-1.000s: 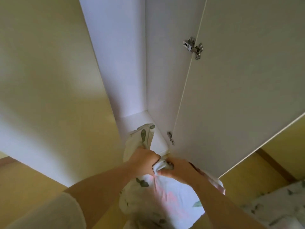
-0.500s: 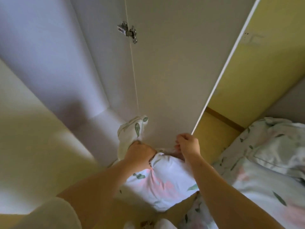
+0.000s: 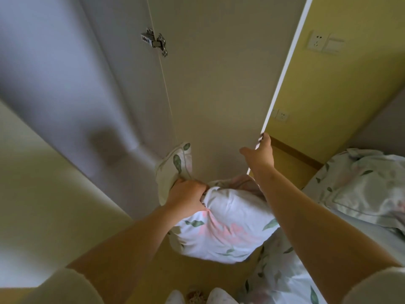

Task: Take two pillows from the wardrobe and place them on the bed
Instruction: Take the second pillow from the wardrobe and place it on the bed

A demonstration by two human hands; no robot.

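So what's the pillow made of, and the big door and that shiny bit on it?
The pillow: soft cloth, probably cotton, matte with printed leaves; it bunches and creases where the left hand grips it. The wardrobe door: smooth matte white board, likely laminated wood; flat with a clean edge. The hinge: shiny silvery metal.

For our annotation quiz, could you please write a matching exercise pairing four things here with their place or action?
1 left hand
2 right hand
3 silver metal hinge
4 white wall socket

A on the yellow wall
B holding the edge of the white wardrobe door
C high on the door's hinged side
D gripping the white floral pillow

Pairs: 1-D, 2-B, 3-C, 4-A
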